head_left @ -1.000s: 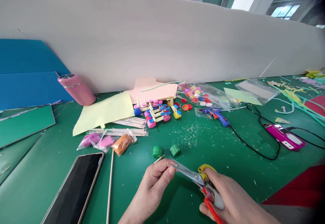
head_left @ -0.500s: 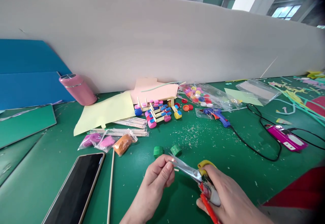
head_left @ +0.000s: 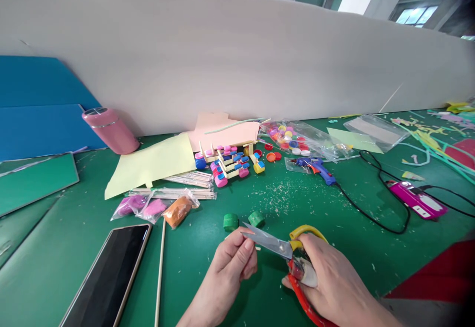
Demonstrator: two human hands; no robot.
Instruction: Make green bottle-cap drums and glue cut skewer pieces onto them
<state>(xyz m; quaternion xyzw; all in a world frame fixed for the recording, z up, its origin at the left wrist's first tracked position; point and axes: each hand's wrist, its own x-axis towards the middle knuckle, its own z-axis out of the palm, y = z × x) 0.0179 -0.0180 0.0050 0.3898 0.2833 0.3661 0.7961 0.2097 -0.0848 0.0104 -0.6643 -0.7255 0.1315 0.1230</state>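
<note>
Gripping the scissors [head_left: 272, 244] by the yellow and red handles, the right hand [head_left: 332, 277] holds them over the green table [head_left: 193, 257], blades slightly parted and pointing at the left hand [head_left: 230, 265]. The left hand's thumb and forefinger are pinched together right at the blade tips; whatever may sit between them is too small and covered to make out. A pale scrap [head_left: 258, 249] lies just beside those fingers. Beyond the left hand stand two green caps [head_left: 230, 222], near each other but apart. To its left a long stick [head_left: 160, 272] lies on the table, with the phone [head_left: 107, 272] farther left and three bags of clay [head_left: 181, 210] above. Farther back is a pile [head_left: 232, 164] of coloured caps and sticks, with the glue gun [head_left: 321, 169] to its right, its black cord trailing toward a magenta box [head_left: 417, 201]. Pale crumbs [head_left: 276, 196] speckle the table between.
</note>
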